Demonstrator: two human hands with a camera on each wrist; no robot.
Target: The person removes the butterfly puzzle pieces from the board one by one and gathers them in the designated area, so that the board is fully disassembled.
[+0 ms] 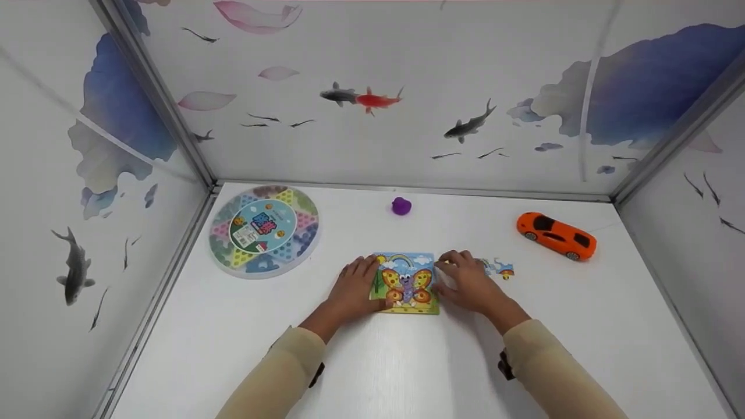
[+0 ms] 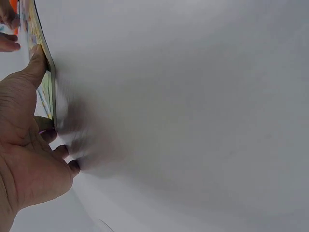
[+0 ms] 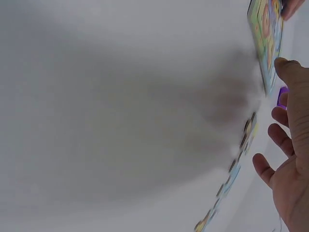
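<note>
A square butterfly jigsaw puzzle lies flat on the white table, with a rainbow and sun along its top. My left hand grips its left side, thumb over the near corner; in the left wrist view the thumb lies on the top face and the fingers are at the edge. At the right edge is my right hand, its thumb right at the board and its other fingers loosely bent, holding nothing. Loose puzzle pieces lie beyond it in a row, partly hidden by the hand.
A round Chinese checkers set lies at the back left. A small purple toy sits near the back wall. An orange toy car stands at the right. Printed panels enclose the table at the back and sides.
</note>
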